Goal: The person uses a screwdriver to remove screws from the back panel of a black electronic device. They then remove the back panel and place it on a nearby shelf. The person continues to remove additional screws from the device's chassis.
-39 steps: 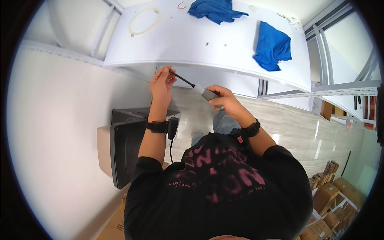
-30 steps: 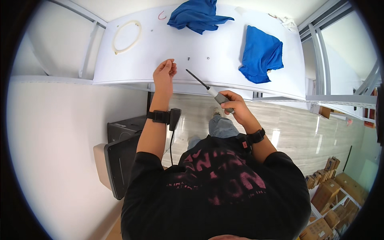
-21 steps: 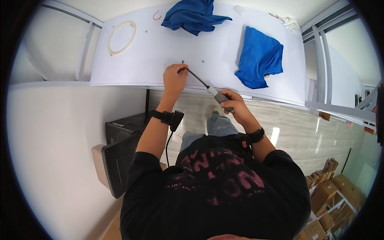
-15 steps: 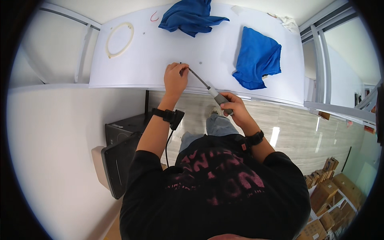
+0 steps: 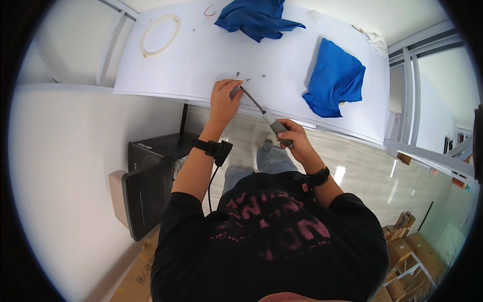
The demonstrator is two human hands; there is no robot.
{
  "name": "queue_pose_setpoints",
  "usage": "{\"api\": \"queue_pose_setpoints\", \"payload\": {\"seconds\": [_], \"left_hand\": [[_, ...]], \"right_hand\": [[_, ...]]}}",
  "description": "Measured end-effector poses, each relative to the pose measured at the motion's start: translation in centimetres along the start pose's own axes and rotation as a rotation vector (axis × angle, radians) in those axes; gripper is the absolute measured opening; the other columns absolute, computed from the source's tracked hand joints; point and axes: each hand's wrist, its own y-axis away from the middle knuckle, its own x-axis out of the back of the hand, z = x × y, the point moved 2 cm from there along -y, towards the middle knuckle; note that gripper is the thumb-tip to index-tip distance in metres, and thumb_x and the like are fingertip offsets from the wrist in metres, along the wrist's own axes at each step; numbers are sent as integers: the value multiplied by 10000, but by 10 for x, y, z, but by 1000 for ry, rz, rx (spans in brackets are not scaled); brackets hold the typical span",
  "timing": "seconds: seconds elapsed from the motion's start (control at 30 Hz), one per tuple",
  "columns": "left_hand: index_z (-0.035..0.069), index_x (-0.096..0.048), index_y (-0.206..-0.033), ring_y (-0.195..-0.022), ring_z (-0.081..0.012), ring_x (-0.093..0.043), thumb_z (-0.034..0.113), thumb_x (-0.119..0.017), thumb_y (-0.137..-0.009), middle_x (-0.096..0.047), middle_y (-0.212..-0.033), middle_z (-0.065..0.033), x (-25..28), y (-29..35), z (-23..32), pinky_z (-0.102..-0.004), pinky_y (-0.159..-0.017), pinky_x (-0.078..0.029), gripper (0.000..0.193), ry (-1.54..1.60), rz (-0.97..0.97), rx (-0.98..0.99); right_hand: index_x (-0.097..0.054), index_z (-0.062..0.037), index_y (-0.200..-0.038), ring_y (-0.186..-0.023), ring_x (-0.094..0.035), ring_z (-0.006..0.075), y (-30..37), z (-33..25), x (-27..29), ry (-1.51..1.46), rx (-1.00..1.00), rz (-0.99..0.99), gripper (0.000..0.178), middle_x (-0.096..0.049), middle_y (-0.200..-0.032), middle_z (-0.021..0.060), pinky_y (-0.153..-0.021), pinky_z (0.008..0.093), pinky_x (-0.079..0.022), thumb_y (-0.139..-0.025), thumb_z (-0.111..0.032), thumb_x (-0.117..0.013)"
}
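One screwdriver (image 5: 266,115), slanting across the tabletop's (image 5: 171,75) near edge: right hand (image 5: 298,138) clamped round its handle, left hand (image 5: 224,102) beside the tip, pinch unclear. Apparently a tip-guiding step, calling for steadiness.

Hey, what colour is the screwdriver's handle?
The handle is light grey near the shaft, darker grey behind; see the head view.

Across the upper frame, a table (image 5: 196,58); on it, a hoop (image 5: 143,43) at upper left, a cloth (image 5: 259,21) at top centre, a second cloth (image 5: 334,80) at upper right. Between hoop and second cloth, three fasteners (image 5: 238,74), just beyond the left hand (image 5: 226,102). Slanting down and right from there, a screwdriver (image 5: 270,118), handle inside the right hand (image 5: 298,141). At lower right, boxes (image 5: 399,251).
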Motion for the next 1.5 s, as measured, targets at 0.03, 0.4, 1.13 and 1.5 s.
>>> {"api": "queue_pose_setpoints", "payload": {"seconds": [0.03, 0.4, 1.13, 1.5], "left_hand": [[49, -664, -978, -868, -219, -596, 10, -661, -748, -626, -926, -99, 5, 6, -3, -293, -758, -489, 233, 29, 3, 25], [5, -570, -1118, -733, -110, -592, 138, -536, -929, -628, -836, -46, 151, 138, -45, -250, -679, -507, 234, 913, 413, 745], [66, -578, -1050, -751, -131, -622, 181, -504, -945, -644, -916, -49, 366, 478, -52, -268, -660, -519, 174, 1307, 951, 843], [51, -568, -1085, -751, -122, -611, 207, -483, -954, -646, -914, -48, 399, 533, -46, -245, -657, -498, 221, 1240, 947, 890]], "right_hand": [[-542, 14, -1136, -714, -526, 119, -1, 2, -3, 14, -12, -6, 400, -552, -867, 53, -553, 240, -411, -744, -54, -587], [-574, -20, -1143, -717, -540, 87, -34, 50, -125, 376, -156, -392, 424, -586, -882, 16, -529, 213, -395, -724, -74, -605], [-479, -93, -1246, -667, -506, 67, 139, 268, -338, 583, -355, -858, 404, -631, -896, 67, -560, 208, -405, -862, -186, -564], [-466, -94, -1235, -698, -507, 64, 179, 321, -364, 576, -405, -874, 370, -638, -893, 57, -563, 216, -402, -881, -176, -537]]}}
